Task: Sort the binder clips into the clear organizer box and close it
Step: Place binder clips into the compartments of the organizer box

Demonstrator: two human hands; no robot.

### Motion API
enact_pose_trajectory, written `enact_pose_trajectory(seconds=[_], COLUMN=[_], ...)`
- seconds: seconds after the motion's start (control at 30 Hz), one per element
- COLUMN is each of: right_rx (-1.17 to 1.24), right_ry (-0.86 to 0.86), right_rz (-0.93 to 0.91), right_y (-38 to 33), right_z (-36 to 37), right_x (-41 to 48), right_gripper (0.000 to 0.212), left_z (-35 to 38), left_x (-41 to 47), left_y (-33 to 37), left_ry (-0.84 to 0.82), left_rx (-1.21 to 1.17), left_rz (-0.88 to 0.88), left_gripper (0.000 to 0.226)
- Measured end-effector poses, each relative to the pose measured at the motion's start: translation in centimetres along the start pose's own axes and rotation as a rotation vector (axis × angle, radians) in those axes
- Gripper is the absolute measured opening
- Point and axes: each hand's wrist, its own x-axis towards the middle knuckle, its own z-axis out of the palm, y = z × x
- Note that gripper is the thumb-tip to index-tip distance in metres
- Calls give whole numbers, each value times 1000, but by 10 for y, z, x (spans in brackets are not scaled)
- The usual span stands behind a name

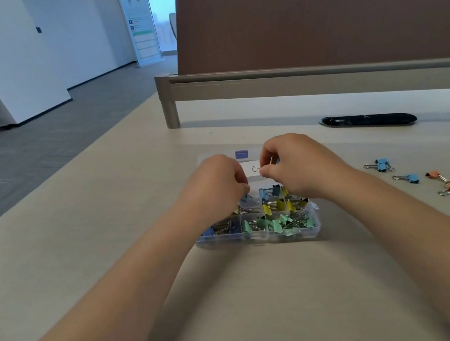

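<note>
I am midway through the sorting: my right hand [297,167] pinches a binder clip [256,169] by its wire loop between thumb and fingertip, just above the back of the clear organizer box [258,238], whose lid [240,154] lies open behind it. My left hand [214,185] curls down over the rear left cell beside a light blue clip [244,197]; its fingers hide whether it grips anything, so I cannot tell. The body of the clip I hold is hidden too, so I judge the next move is to read its colour and lower it into the matching cell: green clips [282,222] fill the near right, yellow clips [282,205] sit behind them, dark blue clips [221,229] lie near left. Four loose clips [409,178], two blue and two orange, wait on the table [238,300] well off to my right, so closing is some way off. The table's left edge is well apart from the box, and the black cable slot [367,119] and brown divider panel [312,23] stand beyond the lid, leaving open room to reach right; both hands must clear the box before the lid can swing shut
</note>
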Motion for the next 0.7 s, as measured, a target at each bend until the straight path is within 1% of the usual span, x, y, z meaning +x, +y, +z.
enact_pose_trajectory(seconds=[0.2,0.37,0.47,0.7], right_rx=[-12,-3,-5,-5], right_ry=[-2,-4,-9,-14], right_rz=[-1,-1,2,2], right_y=[0,0,0,0], right_z=[0,0,1,0], right_x=[0,0,0,-1], right_gripper=[6,6,6,4], left_z=[3,2,1,1], left_x=[0,-1,-1,-1], left_y=[-1,-2,0,-3], left_ry=[-2,2,-24,-10], left_rx=[122,138,129,112], left_rz=[21,53,38,60], left_gripper=[13,10,14,31])
